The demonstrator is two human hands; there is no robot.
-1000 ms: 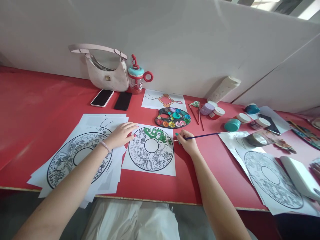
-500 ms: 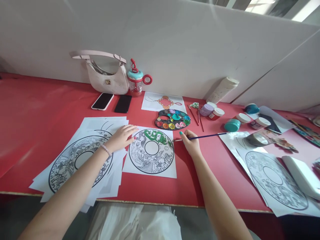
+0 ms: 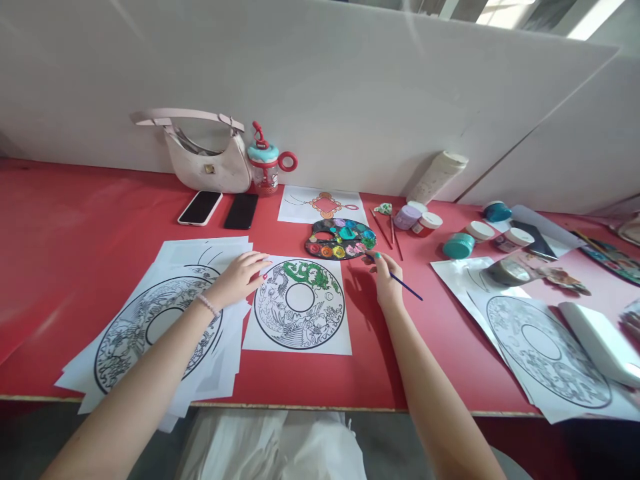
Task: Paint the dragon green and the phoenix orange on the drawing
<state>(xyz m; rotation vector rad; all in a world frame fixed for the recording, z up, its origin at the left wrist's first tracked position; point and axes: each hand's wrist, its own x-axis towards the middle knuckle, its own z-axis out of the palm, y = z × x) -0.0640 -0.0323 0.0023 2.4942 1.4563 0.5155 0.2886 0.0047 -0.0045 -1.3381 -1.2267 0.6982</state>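
The right hand [image 3: 387,280] has moved away from the side of the dragon sheet [image 3: 300,298] and gone up to the paint palette [image 3: 333,243]. The brush [image 3: 406,287] went with it. Half a second ago its back end pointed at the papers on the right, and now it slants down toward the near edge of the table. The left hand [image 3: 241,277] has stayed in about the same place.

The right hand is closed around the brush, pinching it with the thumb and fingers. The front end of the brush is at the right end of the palette, close to the pink and green paint. It is too small to tell if the tip touches the paint. The left hand holds nothing. It lies flat with its fingers a bit spread, partly over the stack of papers [image 3: 165,323], and its fingertips reach the left edge of the dragon sheet.

The dragon sheet lies flat on the red table [image 3: 280,377], between the two hands and just below the palette. It has a big ring full of black lines, and the dragon at the top is painted green. Behind the palette is a lantern picture [image 3: 325,205] in red and orange. Two thin brushes [image 3: 383,230] lie to the right of the palette, near a purple jar [image 3: 407,217].
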